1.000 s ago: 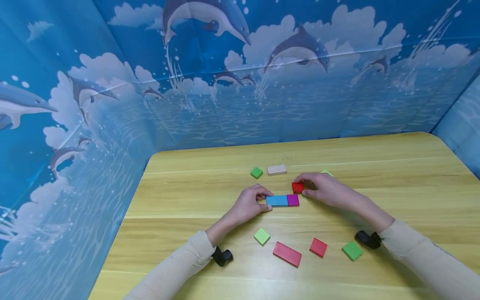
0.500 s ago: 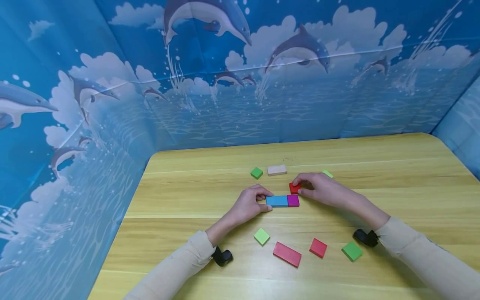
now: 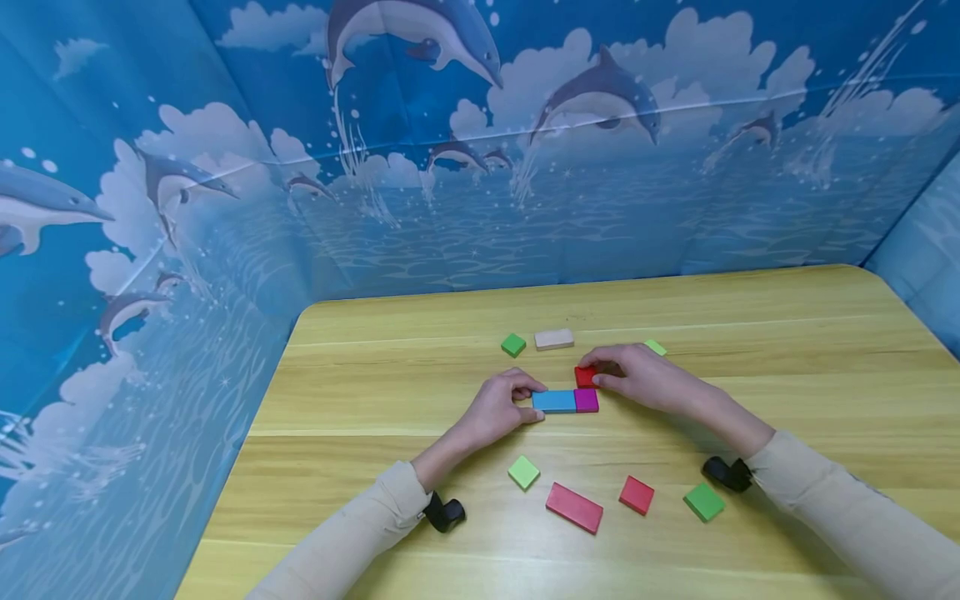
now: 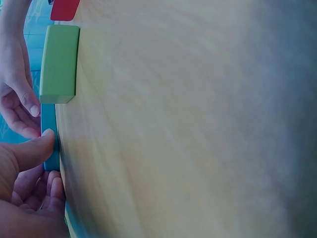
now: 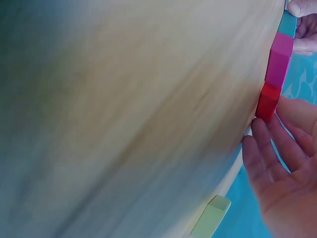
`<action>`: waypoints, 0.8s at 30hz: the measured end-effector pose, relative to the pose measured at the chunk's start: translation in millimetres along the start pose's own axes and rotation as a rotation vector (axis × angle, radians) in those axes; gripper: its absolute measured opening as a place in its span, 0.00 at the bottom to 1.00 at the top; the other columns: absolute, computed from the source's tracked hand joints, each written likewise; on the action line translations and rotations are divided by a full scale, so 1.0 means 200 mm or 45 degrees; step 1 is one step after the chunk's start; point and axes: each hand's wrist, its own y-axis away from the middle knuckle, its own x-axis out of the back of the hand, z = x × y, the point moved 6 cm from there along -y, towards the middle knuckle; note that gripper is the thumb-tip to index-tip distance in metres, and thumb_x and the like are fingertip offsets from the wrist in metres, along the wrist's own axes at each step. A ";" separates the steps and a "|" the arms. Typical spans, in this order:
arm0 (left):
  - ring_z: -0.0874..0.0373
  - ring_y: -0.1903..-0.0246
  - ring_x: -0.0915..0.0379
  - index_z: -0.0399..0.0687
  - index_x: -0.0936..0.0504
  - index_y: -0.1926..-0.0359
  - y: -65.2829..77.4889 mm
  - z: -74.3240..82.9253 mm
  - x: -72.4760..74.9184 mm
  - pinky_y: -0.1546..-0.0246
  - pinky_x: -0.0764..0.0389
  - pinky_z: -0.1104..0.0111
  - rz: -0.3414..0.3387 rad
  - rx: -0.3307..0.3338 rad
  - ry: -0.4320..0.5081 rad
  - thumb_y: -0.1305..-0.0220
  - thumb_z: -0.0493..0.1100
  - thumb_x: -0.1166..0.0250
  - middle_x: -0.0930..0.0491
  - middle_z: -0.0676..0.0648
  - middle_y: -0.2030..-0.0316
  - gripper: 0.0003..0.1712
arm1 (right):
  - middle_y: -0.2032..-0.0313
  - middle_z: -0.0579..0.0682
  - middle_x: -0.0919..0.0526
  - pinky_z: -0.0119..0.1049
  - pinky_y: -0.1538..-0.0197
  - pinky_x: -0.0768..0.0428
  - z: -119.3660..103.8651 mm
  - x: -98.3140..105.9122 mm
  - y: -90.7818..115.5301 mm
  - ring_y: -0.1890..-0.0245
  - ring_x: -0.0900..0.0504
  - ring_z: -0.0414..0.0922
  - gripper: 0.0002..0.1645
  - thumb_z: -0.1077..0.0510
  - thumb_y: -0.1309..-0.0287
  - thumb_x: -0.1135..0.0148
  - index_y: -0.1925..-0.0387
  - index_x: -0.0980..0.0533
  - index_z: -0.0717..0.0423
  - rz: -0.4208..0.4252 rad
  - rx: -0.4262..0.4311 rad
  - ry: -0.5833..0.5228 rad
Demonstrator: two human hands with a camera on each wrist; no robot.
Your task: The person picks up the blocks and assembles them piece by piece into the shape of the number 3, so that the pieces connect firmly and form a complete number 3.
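Note:
My left hand [image 3: 495, 408] pinches the left end of a long blue block [image 3: 553, 402] that lies flat on the table. Against the right end of this block lies a purple block [image 3: 587, 401], in line with it. Just behind the purple block, a small red block [image 3: 584, 377] is held between the thumb and fingers of my right hand [image 3: 645, 377]. In the right wrist view, the red block [image 5: 268, 101] appears to touch the purple block [image 5: 280, 59]. The thumb of my left hand shows on the blue block [image 4: 51, 148] in the left wrist view.
Behind the hands lie a green block [image 3: 513, 345], a pale wooden block [image 3: 554, 339] and a light green block [image 3: 655, 347]. Nearer are another light green block [image 3: 523, 473], a long red block [image 3: 574, 508], a red square block [image 3: 637, 495] and a green block [image 3: 704, 502].
My right hand has slid the red block a little to the left, so it now stands behind the purple block. The left hand and the blue block have stayed put.

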 end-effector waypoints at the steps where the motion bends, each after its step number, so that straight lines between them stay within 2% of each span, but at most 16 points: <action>1: 0.63 0.58 0.28 0.44 0.15 0.52 0.00 0.00 0.00 0.54 0.24 0.74 0.000 -0.001 -0.004 0.44 0.35 0.26 0.22 0.54 0.58 0.17 | 0.50 0.48 0.18 0.49 0.46 0.22 0.00 0.00 0.00 0.49 0.20 0.48 0.17 0.61 0.34 0.39 0.45 0.21 0.52 -0.002 -0.002 0.001; 10: 0.62 0.59 0.28 0.44 0.15 0.53 0.00 0.01 0.00 0.55 0.24 0.74 0.004 -0.003 -0.025 0.44 0.35 0.26 0.22 0.54 0.58 0.16 | 0.47 0.50 0.19 0.52 0.44 0.24 0.00 -0.01 -0.01 0.45 0.23 0.52 0.19 0.60 0.35 0.38 0.43 0.21 0.52 -0.021 -0.027 0.013; 24: 0.63 0.59 0.28 0.43 0.14 0.53 0.00 0.00 0.00 0.55 0.24 0.74 0.005 -0.008 -0.006 0.45 0.35 0.26 0.22 0.54 0.59 0.17 | 0.46 0.51 0.20 0.52 0.44 0.24 -0.01 -0.01 -0.01 0.44 0.23 0.53 0.20 0.60 0.36 0.37 0.43 0.21 0.52 -0.029 0.001 0.036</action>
